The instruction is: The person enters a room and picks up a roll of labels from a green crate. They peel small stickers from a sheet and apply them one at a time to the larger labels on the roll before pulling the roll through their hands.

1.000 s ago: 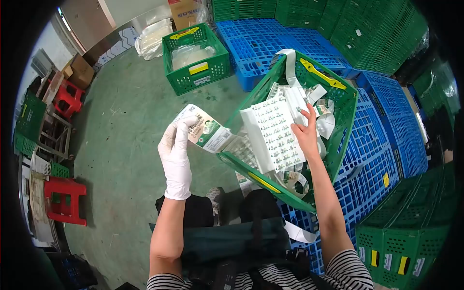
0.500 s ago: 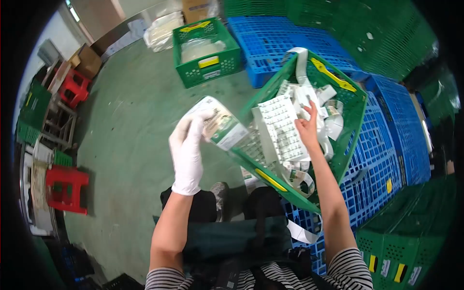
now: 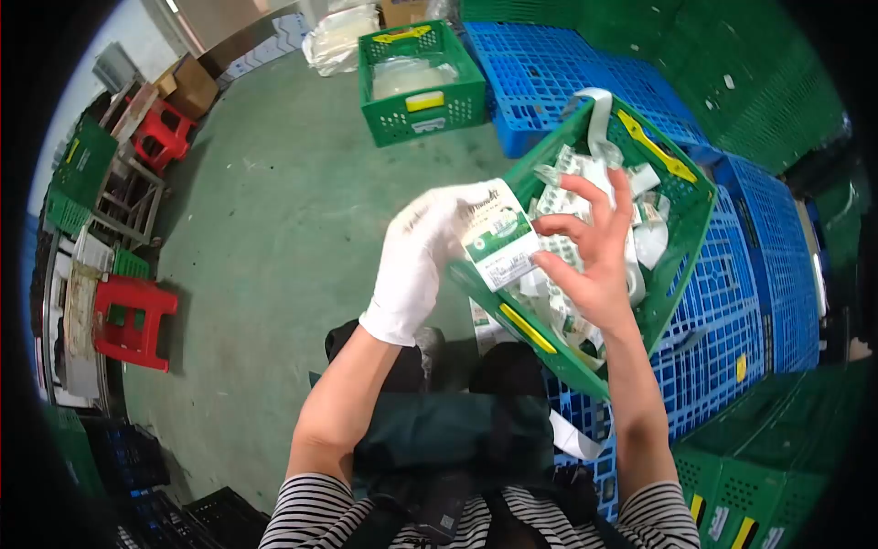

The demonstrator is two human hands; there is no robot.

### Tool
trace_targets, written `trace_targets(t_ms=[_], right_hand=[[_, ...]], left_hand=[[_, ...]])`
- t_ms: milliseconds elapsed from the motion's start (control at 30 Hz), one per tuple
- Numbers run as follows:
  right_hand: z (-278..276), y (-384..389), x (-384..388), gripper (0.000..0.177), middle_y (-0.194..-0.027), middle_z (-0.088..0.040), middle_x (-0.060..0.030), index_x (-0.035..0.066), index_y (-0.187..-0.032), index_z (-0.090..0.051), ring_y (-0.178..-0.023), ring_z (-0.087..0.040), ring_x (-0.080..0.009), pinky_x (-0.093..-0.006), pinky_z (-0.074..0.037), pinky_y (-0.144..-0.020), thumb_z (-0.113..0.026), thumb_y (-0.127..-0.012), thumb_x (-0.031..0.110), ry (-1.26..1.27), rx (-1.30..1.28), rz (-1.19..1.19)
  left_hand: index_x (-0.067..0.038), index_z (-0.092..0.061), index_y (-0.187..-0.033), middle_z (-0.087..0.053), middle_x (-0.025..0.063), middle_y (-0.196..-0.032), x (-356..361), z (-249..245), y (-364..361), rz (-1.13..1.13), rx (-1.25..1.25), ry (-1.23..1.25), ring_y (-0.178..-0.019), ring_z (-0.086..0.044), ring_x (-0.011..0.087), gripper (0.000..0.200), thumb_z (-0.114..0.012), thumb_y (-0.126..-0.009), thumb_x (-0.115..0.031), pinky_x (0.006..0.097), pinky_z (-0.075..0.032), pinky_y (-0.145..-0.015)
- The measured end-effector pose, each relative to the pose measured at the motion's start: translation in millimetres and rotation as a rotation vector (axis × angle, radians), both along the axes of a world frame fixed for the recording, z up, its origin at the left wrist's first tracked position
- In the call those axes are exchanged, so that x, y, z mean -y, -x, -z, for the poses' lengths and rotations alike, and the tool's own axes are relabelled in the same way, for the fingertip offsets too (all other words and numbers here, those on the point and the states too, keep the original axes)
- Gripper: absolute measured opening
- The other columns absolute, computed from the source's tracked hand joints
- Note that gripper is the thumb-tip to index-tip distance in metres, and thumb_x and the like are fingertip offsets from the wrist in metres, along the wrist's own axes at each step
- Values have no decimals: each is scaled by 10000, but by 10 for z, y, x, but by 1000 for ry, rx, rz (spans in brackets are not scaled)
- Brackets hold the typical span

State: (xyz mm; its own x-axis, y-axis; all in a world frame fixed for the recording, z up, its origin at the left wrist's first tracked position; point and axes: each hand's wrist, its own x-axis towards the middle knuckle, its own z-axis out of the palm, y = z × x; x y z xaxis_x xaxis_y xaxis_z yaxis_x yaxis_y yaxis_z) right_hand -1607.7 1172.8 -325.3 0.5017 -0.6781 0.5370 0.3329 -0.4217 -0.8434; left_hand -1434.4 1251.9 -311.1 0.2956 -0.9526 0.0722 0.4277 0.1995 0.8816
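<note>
My left hand (image 3: pixel 416 247), in a white glove, holds a green-and-white printed label piece (image 3: pixel 501 240) above the near left side of a green crate. My bare right hand (image 3: pixel 590 242) is at the label's right edge, thumb and forefinger close to it and the other fingers raised apart; whether they touch it is hard to tell. Below the hands, the green crate (image 3: pixel 681 265) with yellow handles holds white label strips and rolls (image 3: pixel 651 240). One white strip (image 3: pixel 599 123) hangs over its far rim.
Blue plastic pallets (image 3: pixel 713 311) lie under and beyond the crate. Another green crate (image 3: pixel 422 119) with clear bags stands farther off. Red stools (image 3: pixel 135 320) are at the left. Stacked green crates (image 3: pixel 750 485) stand at the lower right.
My left hand has moved right with the label, which is now more upright. My right hand has come up from the crate's contents to the label. The view has shifted slightly.
</note>
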Motion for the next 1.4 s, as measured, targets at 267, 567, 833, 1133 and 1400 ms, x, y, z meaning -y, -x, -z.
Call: trace_targets(t_ms=[267, 567, 833, 1133, 1400], right_hand=[[-227, 20, -84, 836, -1256, -305, -159, 132, -1404, -56, -877, -548, -146, -254, -493, -739, -538, -762, -103, -204, 139, 55], [-165, 184, -37, 751, -1167, -454, -137, 77, -1380, -169, -847, -521, -97, -234, -454, -708, -574, -763, -58, -53, 11, 426], [-1, 387, -483, 647, -925, -610, -62, 12, -1334, -255, -694, -523, -46, -176, -394, -610, -578, -776, -28, -238, -116, 144], [29, 206, -516, 680, -851, -615, -26, 55, -1315, -321, -590, -474, -51, -199, -369, -533, -661, -729, -1, 10, -366, 363], [11, 261, -384, 791, -782, -561, -3, 59, -1362, -238, -612, -444, -43, -180, -357, -528, -688, -712, 26, -216, -247, 383]], left_hand=[[-59, -381, -1277, -520, 73, -1089, -142, 119, 261, -84, 56, 10, -997, -508, 128, 505, -591, -835, -185, 291, -420, -832], [21, -545, -1144, -599, 53, -1021, -151, 275, 408, 166, 296, -99, -919, -544, 103, 372, -524, -906, -264, 252, -431, -831], [-17, -602, -1070, -621, 1, -973, -173, 272, 440, 135, 294, -181, -892, -523, 64, 298, -539, -901, -253, 241, -403, -826], [12, -576, -1095, -616, 60, -973, -188, 272, 476, 78, 397, -107, -887, -533, 103, 336, -531, -903, -260, 266, -429, -810], [-13, -547, -1121, -606, 23, -1011, -215, 259, 400, 189, 403, -153, -904, -534, 77, 312, -586, -873, -198, 244, -436, -806]])
